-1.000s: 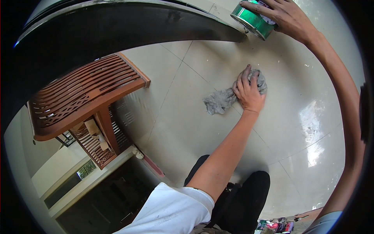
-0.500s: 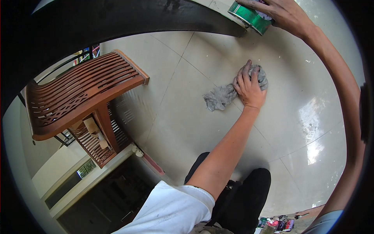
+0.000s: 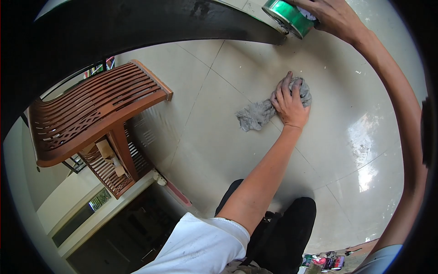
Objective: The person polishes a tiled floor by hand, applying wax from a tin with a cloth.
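Note:
My left hand [image 3: 292,107] presses down on the tiled floor, its darkened fingers curled over a crumpled grey rag [image 3: 303,92]. A loose end of that rag [image 3: 254,115] trails out flat to the left of the hand. Up at the top edge, my right hand [image 3: 335,18] grips a green metal can [image 3: 288,19], which is tilted with its round end facing down and left. The fingertips on the can are partly cut off by the frame. Beside the can is the end of a long black beam-like piece [image 3: 182,20].
A brown slatted wooden bench [image 3: 100,107] stands at the left. Several small cans and bottles [image 3: 324,262] sit at the bottom right. The shiny tiled floor [image 3: 205,137] has small white specks. A dark doorway [image 3: 123,242] lies at lower left.
The green can and my right hand have shifted slightly up and left, and the can has turned a little. My left hand stays on the rag in nearly the same place.

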`<action>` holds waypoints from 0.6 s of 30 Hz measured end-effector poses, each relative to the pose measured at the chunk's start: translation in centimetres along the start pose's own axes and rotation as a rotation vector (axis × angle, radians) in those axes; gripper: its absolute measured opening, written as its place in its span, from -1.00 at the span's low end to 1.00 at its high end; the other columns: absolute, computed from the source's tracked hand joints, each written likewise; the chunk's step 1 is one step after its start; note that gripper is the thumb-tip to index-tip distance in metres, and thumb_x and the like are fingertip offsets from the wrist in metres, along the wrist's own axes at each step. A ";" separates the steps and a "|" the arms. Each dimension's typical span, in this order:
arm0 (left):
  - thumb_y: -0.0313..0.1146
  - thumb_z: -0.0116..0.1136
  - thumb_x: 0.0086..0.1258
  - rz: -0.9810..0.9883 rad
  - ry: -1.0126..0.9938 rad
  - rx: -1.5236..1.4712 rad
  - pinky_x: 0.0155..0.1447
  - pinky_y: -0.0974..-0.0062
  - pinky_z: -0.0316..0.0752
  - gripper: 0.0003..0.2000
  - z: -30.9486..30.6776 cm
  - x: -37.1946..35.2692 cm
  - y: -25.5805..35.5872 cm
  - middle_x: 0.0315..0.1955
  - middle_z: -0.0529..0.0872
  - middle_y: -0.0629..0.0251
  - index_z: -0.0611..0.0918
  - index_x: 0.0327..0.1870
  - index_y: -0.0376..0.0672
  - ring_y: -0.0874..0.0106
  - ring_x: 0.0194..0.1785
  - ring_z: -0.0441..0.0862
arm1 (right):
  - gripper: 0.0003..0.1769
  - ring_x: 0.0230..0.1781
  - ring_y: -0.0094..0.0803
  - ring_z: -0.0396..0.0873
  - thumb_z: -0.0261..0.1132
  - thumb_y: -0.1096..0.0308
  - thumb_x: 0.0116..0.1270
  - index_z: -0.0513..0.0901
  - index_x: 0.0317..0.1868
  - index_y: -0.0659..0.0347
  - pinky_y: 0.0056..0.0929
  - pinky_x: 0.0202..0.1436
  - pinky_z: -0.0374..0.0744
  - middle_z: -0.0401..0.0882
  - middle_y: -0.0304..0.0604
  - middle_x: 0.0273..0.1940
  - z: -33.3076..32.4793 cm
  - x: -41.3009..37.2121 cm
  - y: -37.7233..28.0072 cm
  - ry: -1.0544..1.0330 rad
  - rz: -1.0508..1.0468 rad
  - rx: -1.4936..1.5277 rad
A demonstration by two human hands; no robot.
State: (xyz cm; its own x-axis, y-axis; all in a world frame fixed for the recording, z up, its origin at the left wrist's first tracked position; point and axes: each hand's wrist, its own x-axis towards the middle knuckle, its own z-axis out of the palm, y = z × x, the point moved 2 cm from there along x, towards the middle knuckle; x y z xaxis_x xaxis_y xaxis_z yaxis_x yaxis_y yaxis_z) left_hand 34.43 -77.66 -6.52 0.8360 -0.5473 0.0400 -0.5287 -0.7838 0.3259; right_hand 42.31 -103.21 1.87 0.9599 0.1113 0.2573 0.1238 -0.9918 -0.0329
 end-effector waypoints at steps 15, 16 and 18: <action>-0.41 0.31 -0.05 0.026 0.052 0.023 0.37 0.13 0.08 -0.46 -0.1 0.0 0.1 0.33 0.43 0.40 0.52 0.07 0.08 0.21 0.35 0.33 | -0.03 0.25 -0.17 0.48 0.63 0.13 0.00 0.30 0.33 0.29 -0.25 0.33 0.48 0.47 0.02 0.21 -1.1 -15.7 0.8 0.614 1.031 0.539; -0.41 0.30 -0.06 0.012 0.040 0.014 0.37 0.13 0.08 -0.46 -0.2 0.0 0.2 0.33 0.43 0.40 0.52 0.07 0.08 0.22 0.35 0.33 | 0.01 0.27 -0.16 0.45 0.64 0.14 -0.03 0.27 0.35 0.30 -0.24 0.36 0.46 0.44 0.02 0.24 -1.2 -17.0 0.5 0.620 1.087 0.553; -0.42 0.30 -0.06 0.001 0.032 -0.002 0.37 0.13 0.07 -0.46 -0.3 0.1 0.4 0.33 0.43 0.41 0.52 0.07 0.08 0.22 0.35 0.33 | 0.05 0.30 -0.16 0.42 0.66 0.14 -0.05 0.24 0.36 0.32 -0.22 0.39 0.43 0.40 0.02 0.27 -1.3 -18.7 -0.1 0.631 1.139 0.561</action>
State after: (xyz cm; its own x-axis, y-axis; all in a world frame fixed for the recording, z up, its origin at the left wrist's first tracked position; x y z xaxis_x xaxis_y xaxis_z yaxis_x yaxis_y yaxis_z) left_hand 34.36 -77.91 -6.09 0.8398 -0.5383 0.0701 -0.5291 -0.7828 0.3276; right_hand 23.96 -105.25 -1.67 0.3477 -0.9145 0.2070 -0.4047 -0.3455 -0.8467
